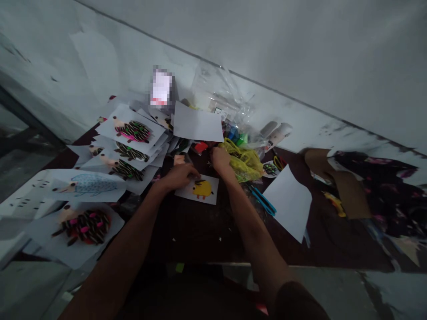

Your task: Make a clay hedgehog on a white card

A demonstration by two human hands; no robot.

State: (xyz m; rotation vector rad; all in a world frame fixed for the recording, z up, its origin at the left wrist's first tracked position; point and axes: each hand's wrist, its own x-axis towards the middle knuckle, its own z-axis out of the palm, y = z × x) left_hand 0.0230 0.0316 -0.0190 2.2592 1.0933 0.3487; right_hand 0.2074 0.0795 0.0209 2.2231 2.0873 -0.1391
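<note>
A small white card [213, 198] lies on the dark table, bearing a yellow chick [202, 188] with orange legs and a dark piece at its top. My left hand [182, 176] is over the card's upper left corner, its fingers bent together; whatever they pinch is too small to make out. A peach-coloured block [179, 159] lies just beyond it. Farther right, my right hand [220, 159] reaches down beside a yellow net bag [247, 164]. Its fingertips are hidden behind the hand. A red packet [200, 147] lies between the two hands, slightly farther back.
Stacked hedgehog pictures [131, 131] fill the left side. A phone-like lit screen [162, 88] leans against the wall. Blank paper [198, 122] and clear plastic [220, 84] lie behind. On the right are blue scissors [263, 201], a white sheet [288, 200], a yellow cutter [334, 203] and dark flowered cloth [383, 186].
</note>
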